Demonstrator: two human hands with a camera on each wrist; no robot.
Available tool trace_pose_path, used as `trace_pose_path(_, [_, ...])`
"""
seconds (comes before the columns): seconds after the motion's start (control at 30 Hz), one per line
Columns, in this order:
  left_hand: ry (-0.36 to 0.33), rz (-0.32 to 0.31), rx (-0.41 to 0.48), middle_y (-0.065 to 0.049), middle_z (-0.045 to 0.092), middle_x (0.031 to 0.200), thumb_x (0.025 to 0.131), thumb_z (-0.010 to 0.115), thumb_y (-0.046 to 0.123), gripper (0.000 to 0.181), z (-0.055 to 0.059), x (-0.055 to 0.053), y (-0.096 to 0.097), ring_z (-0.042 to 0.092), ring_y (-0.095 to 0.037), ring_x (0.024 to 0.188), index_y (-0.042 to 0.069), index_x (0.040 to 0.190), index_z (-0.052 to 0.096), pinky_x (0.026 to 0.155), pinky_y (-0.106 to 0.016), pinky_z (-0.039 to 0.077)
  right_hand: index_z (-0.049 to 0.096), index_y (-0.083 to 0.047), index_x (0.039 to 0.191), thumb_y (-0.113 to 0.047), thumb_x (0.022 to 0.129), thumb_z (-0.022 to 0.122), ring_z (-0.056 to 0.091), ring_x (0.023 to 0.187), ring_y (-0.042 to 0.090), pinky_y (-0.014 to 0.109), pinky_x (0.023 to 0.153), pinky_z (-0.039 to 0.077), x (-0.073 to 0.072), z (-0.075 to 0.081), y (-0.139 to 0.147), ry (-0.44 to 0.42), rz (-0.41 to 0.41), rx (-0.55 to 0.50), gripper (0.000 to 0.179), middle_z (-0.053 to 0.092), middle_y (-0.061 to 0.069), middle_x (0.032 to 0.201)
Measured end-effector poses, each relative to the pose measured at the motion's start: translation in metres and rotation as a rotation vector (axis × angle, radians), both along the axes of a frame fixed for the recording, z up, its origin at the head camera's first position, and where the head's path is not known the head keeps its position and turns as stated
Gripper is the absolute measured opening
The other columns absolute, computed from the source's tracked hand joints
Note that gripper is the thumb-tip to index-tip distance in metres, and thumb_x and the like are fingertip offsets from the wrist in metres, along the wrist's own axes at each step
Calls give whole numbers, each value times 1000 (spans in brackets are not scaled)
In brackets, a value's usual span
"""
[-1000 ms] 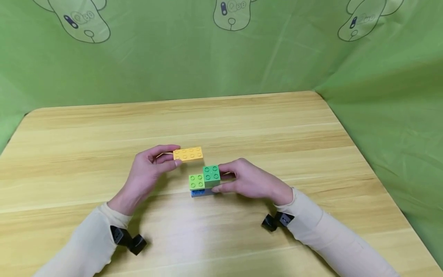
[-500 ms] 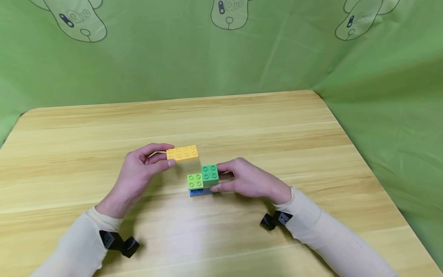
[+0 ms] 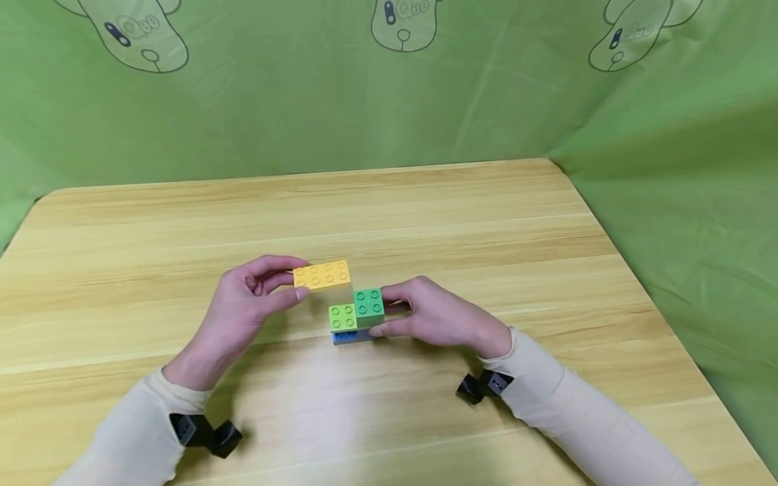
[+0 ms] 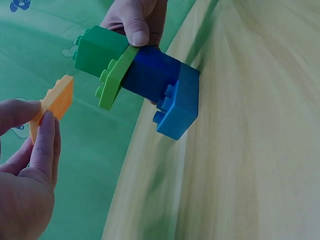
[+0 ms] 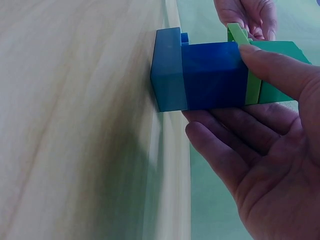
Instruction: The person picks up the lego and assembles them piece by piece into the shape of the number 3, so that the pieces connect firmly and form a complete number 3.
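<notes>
My left hand pinches a flat yellow toy brick by its left end, between thumb and fingers. The brick is held up, studs on top, behind and left of a stack and apart from it. Seen from the left wrist, the stack has a blue brick at the bottom, then a dark blue brick, a thin lime plate and a green brick. The lime plate juts out leftward. My right hand grips the stack from the right, thumb near the lime plate in the right wrist view.
A wood-patterned table lies under both hands, and the stack's base seems to stand on it. Green cloth with printed cartoon heads hangs behind and at the sides. Black wrist cameras sit on both sleeves.
My left hand has shifted a little left with the yellow brick, then slightly back toward me. My right hand and the stack have hardly moved.
</notes>
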State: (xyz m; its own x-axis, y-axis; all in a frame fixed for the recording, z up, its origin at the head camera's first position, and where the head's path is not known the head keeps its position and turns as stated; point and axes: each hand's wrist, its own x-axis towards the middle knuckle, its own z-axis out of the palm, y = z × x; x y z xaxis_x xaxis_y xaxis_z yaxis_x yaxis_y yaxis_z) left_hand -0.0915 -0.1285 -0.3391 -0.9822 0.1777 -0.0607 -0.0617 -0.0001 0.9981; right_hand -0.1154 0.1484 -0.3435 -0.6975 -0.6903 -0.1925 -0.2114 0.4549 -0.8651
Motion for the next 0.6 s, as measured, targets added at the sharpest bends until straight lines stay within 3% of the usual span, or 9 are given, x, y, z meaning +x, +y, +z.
trace_pose_path(0.23, [25,12,32,-16,67,109,84,72,-8,42,3,2,-3,65,-20,100,-9,123,59,83,-26,55,68,-6,120,-17,88,76,64,105,11,28,90,52,0,0,0,-10,-5,9,35,70,-3,111])
trace_pose_path(0.6, [85,-21,36,-14,66,113,83,72,-8,40,4,4,-7,65,-21,102,-6,122,61,82,-27,55,69,-7,117,-16,87,77,65,104,13,29,90,52,0,1,0,-6,-7,10,32,71,-3,109])
